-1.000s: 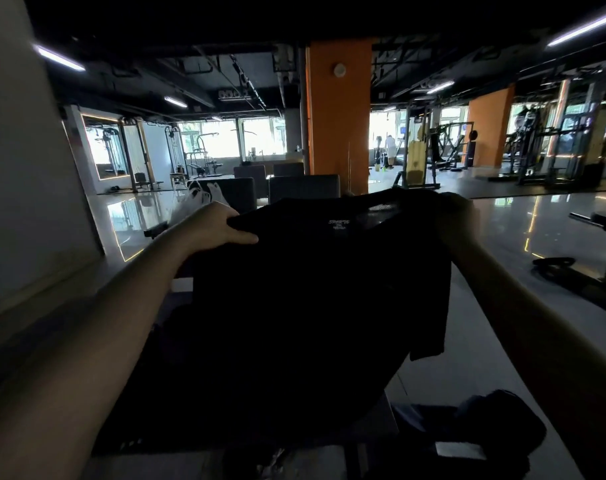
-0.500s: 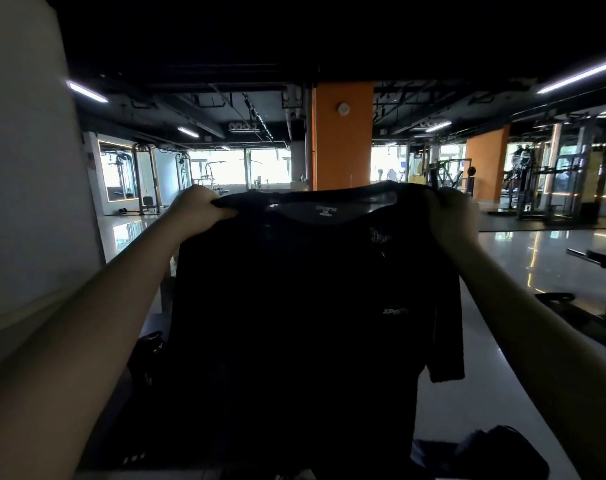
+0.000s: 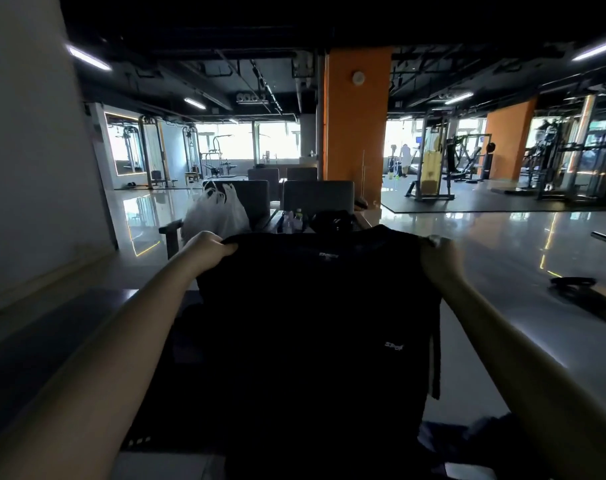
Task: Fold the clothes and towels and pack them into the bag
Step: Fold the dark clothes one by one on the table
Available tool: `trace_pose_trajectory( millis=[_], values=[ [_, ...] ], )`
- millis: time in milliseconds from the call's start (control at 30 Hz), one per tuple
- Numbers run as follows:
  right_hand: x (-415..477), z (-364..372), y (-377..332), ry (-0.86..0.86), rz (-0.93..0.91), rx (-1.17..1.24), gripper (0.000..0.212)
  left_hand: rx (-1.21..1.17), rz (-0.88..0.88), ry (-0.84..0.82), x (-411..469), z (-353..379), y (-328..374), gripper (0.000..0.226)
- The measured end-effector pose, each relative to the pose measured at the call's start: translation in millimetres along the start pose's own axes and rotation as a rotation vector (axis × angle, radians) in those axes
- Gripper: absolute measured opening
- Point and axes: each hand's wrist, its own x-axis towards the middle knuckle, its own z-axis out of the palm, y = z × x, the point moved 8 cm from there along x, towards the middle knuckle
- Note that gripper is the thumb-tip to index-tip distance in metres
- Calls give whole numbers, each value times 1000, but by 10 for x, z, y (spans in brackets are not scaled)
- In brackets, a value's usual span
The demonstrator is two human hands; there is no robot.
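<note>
Head view shows the left hand (image 3: 209, 247) and the right hand (image 3: 440, 259) each gripping one shoulder of the black shirt (image 3: 312, 323), which hangs straight down between them in the air, long axis vertical, equally near both hands.

Pale wall (image 3: 24, 168) close on my left. Straight ahead of me, orange pillar (image 3: 357, 133); second orange pillar (image 3: 507, 140) far right. Glossy grey floor (image 3: 502, 244) reflects light. Bright windows (image 3: 246, 140) along far side. Dark open ceiling (image 3: 190, 29), strip lights (image 3: 88, 58). Grey chairs (image 3: 318, 197) before pillar. Right: gym machines (image 3: 433, 168) on dark mats (image 3: 467, 202). Far left: lit mirror (image 3: 126, 148).
</note>
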Motion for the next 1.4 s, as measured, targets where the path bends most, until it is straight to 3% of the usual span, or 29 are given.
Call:
trace_pose_trajectory(
  millis=[300,600,967,1133,1267,1400],
  values=[
    [36,933,778,-87,98,8,39,264,-116,-60,502,688,-646,13],
    [169,2158,1690,-145,186,-7,27,370,-182,16,1193,1640,-1523,23],
    [695,3082,2255,-103,104,-262,34,477,-118,177,2009,2369,-2064,26],
    [722,3333,2570,-220,183,-402,34,601,-112,79,2183,2713,-2236,25],
    [525,3418,2681,-280,232,-423,27,668,-13,84,1993,2929,-2192,33],
    [213,3288,2356,-121,20,-363,17,576,245,63,1530,3143,-1958,43]
  ],
)
